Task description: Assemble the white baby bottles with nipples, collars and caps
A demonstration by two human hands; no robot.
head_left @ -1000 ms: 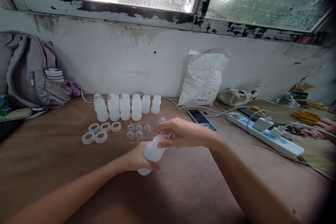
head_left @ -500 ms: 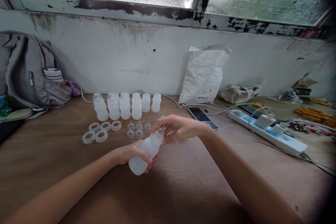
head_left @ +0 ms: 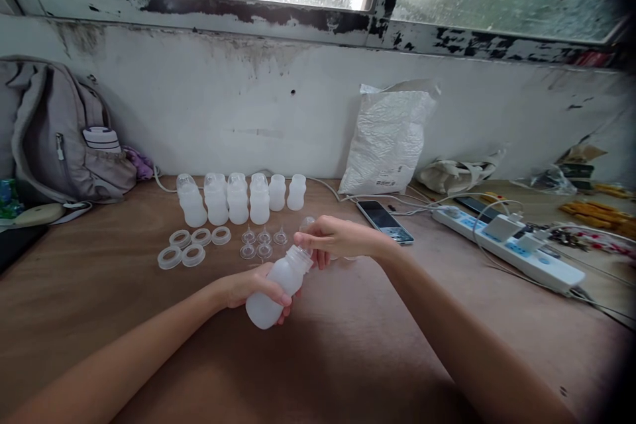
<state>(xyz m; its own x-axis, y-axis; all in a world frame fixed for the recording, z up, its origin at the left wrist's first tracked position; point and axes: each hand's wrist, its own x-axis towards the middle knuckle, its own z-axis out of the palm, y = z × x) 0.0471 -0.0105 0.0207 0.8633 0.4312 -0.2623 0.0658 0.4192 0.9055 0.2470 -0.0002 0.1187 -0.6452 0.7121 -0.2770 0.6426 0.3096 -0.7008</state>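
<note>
My left hand (head_left: pixel 258 287) is wrapped round a frosted white bottle (head_left: pixel 279 283), tilted with its threaded neck up and to the right. The fingers of my right hand (head_left: pixel 328 238) pinch a clear domed piece (head_left: pixel 307 225) close to the bottle's mouth; whether the two touch is hard to tell. Several clear nipples (head_left: pixel 264 250) stand on the table left of my right hand. Further left lie several white rings (head_left: pixel 193 255). Behind them several frosted bottles (head_left: pixel 238 202) stand in rows, some with clear tops.
A phone (head_left: pixel 385 220) lies behind my right forearm, near a power strip (head_left: pixel 511 248) with cables. A silvery pouch (head_left: pixel 387 139) leans on the wall. At the left a grey backpack (head_left: pixel 64 139) stands on the wooden table (head_left: pixel 99 305). Clear discs (head_left: pixel 350 258) lie partly hidden by my right wrist.
The fingers of my right hand have shifted off the bottle's neck, and the clear domed piece now sits slightly higher, showing more of the neck's threads. My left hand keeps its hold.
</note>
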